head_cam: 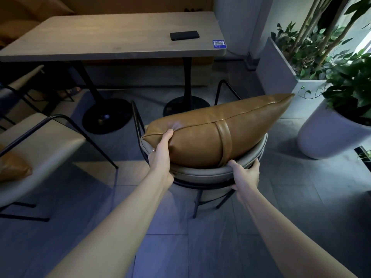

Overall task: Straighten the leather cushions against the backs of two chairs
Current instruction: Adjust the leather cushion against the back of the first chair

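Tan leather cushion sat tilted on the grey chair, its right corner raised above the curved backrest. The left hand gripped the cushion's left end; the right hand clasped the backrest rim. A second cushion lay on the neighbouring chair.

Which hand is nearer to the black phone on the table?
Left, slightly. The left hand grips the cushion's left end, below the phone; the right hand holds the chair back, lower still.
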Action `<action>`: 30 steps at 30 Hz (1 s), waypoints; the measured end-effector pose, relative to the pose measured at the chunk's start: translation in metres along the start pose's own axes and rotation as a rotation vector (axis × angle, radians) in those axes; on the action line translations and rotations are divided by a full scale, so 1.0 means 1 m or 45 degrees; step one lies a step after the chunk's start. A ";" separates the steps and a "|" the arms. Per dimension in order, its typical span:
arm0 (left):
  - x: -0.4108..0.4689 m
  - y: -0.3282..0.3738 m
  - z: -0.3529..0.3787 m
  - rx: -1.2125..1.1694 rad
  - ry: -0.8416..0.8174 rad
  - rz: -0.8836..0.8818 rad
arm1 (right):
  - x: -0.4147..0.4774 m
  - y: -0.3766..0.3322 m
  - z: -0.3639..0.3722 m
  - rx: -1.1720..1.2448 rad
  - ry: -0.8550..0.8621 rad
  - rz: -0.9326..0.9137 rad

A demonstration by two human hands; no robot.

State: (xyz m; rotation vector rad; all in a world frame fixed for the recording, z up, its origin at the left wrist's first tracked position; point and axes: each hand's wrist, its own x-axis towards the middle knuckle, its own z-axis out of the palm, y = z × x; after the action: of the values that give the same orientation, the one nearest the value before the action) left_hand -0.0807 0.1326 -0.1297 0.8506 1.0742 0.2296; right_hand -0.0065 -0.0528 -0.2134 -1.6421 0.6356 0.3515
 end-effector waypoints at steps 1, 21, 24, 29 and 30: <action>0.002 0.003 0.000 0.004 -0.003 -0.004 | 0.000 -0.001 0.003 0.009 0.005 0.001; 0.050 0.044 0.006 0.072 0.017 0.039 | 0.002 -0.018 0.060 0.126 0.073 0.058; 0.051 0.044 0.012 0.076 -0.005 0.039 | 0.006 -0.021 0.056 0.162 0.058 0.057; 0.057 0.053 0.013 0.110 -0.002 0.061 | 0.005 -0.022 0.063 0.129 0.008 0.027; 0.059 0.056 0.011 0.113 0.009 0.060 | 0.004 -0.022 0.067 0.115 -0.001 0.017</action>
State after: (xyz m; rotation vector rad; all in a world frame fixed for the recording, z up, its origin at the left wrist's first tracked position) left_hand -0.0300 0.1969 -0.1283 0.9563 1.0781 0.2254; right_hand 0.0178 0.0133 -0.2100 -1.5523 0.6529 0.3288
